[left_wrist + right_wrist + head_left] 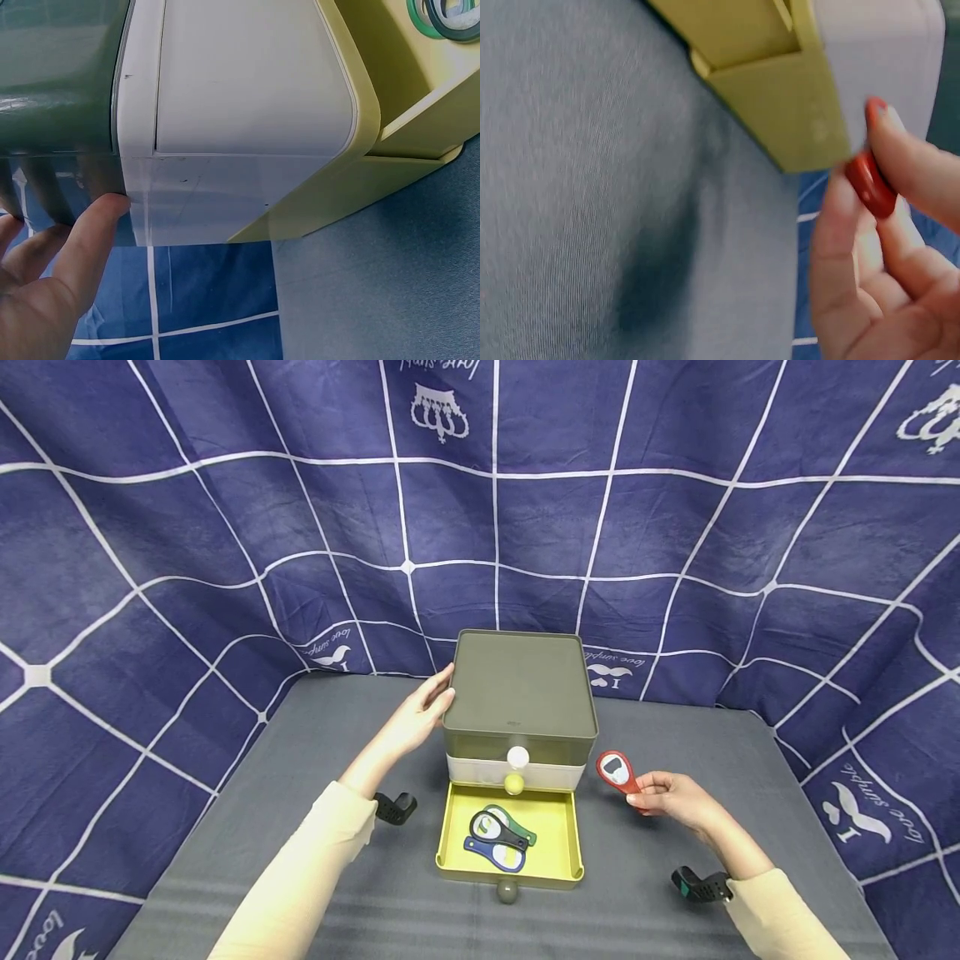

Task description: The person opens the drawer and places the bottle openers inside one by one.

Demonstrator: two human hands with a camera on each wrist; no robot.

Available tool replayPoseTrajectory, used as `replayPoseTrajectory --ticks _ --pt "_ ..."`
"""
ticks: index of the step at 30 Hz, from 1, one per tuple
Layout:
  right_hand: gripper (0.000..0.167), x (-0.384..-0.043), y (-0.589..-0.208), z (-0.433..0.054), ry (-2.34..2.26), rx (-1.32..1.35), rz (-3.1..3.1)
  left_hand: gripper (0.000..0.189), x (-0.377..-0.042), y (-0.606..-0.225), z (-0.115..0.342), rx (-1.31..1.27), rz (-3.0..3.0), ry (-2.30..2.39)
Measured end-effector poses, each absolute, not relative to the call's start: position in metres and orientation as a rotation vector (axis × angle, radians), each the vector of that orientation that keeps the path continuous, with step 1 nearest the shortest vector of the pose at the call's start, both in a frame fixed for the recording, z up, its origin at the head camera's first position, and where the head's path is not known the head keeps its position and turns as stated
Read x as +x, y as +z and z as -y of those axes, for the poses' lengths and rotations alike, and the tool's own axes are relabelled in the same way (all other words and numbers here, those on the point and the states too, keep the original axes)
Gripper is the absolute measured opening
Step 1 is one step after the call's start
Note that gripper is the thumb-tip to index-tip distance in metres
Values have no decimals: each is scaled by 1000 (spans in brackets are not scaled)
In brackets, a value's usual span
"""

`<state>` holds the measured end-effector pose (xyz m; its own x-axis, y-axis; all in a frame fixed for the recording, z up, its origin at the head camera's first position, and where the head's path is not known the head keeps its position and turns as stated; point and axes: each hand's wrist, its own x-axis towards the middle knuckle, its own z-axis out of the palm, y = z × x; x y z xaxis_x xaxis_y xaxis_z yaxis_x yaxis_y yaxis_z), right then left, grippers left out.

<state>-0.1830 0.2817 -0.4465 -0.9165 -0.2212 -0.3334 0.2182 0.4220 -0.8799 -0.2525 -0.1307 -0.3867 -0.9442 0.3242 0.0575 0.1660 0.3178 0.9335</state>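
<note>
A desktop drawer box [522, 681] with a grey-green top stands mid-table, its lowest yellow drawer [547, 827] pulled out. Against the box's left side rest the fingertips of my left hand [414, 717]; the left wrist view shows the fingers touching the green upper part [60, 82]. To the right of the box, my right hand [671, 797] pinches a red bottle opener [617, 768] by its narrow end, between thumb and fingers, its wide head tilted toward the box. Inside the drawer lie a black opener [486, 827], a green opener [529, 837] and a blue opener [507, 858], overlapping.
White and yellow round knobs [517, 757] mark the two closed drawers, and a grey knob [507, 891] fronts the open one. Black straps [701, 885] sit at both wrists. A blue checked curtain [540, 527] hangs behind the grey table [300, 893].
</note>
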Motion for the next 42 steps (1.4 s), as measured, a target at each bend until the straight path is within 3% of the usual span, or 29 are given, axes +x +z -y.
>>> replayPoseTrajectory --ticks 6,17,30,42 --pt "31 -171 -439 -267 -1483 -220 -2106 57 -254 -387 131 465 -2440 1692" --pt "25 -159 -438 -217 -1447 -348 -2035 56 -253 -388 131 464 -2404 1716" --pt "20 -158 -453 -168 -1377 -362 -2217 56 -254 -389 132 470 -2392 1725" --pt "18 -153 -467 -134 -1300 -171 -2496 56 -252 -387 130 466 -2381 1742"
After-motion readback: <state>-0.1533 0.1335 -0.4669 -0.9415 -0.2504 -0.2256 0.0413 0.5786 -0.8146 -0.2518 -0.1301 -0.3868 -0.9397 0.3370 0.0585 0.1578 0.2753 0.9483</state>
